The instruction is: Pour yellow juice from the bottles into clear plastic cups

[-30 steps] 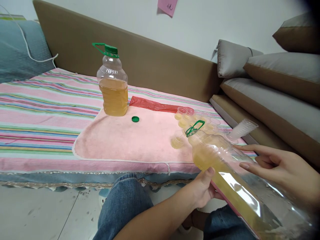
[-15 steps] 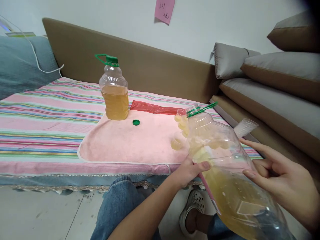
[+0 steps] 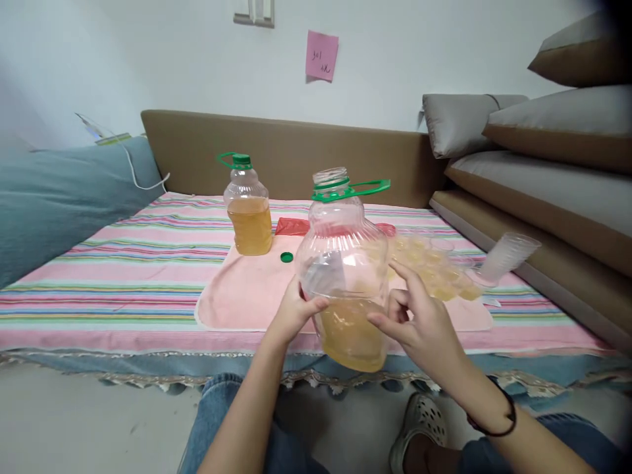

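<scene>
A large clear plastic jug [image 3: 345, 263] with a green ring handle is held nearly upright in front of me, its mouth uncapped. Yellowish liquid fills its lower part. My left hand [image 3: 296, 309] grips its left side, thumb on the front. My right hand [image 3: 419, 316] holds the right side between thumb and fingers. Behind it to the right stand several small clear cups [image 3: 439, 266] of yellow liquid, partly hidden by the jug and hand. A second jug [image 3: 251, 224], capped in green, stands on the left. Between the jugs lies a loose green cap [image 3: 286, 257].
A pink mat [image 3: 241, 299] lies on the striped bedspread [image 3: 138, 263]. A red plastic bag [image 3: 291, 226] lies behind the jug. A stack of clear cups [image 3: 511, 257] leans at the right, near piled cushions [image 3: 548, 178]. A brown board [image 3: 296, 151] runs along the wall.
The held jug has swung from a strong tilt at the right to nearly upright at the middle, with both hands still on it. My view has shifted, showing more of the filled cups.
</scene>
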